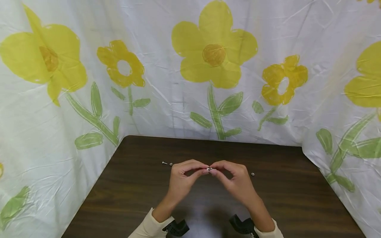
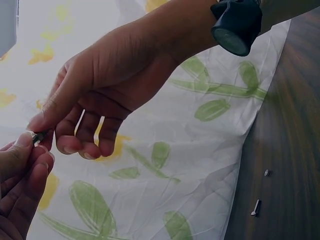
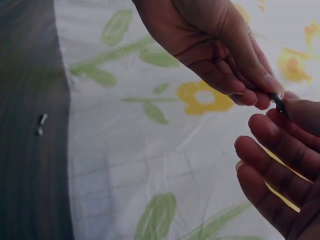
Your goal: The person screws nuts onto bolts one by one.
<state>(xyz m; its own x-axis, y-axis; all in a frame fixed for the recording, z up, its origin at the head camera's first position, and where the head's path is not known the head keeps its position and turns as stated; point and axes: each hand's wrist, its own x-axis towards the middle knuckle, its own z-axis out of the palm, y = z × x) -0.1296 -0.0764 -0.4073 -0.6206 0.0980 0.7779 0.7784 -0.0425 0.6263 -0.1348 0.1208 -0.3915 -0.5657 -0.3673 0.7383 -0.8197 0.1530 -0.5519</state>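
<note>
Above the dark table, my left hand (image 1: 185, 177) and right hand (image 1: 237, 178) meet fingertip to fingertip at a small shiny metal bolt (image 1: 211, 169). Thumb and forefinger of each hand pinch it from opposite sides. Fingertips cover most of the bolt (image 3: 278, 102), and I cannot tell whether a nut is on it. In the right wrist view, the other fingers of the right hand (image 3: 285, 170) are spread and relaxed. A second bolt (image 1: 164, 163) and a nut (image 1: 171, 164) lie on the table just beyond my left hand. Another nut (image 1: 253, 174) lies right of my right hand.
The brown wood-grain table (image 1: 134, 191) stands against a white curtain (image 1: 160, 109) printed with yellow flowers, which hangs behind it and along both sides. Black wrist cameras (image 1: 177, 228) are strapped to both wrists.
</note>
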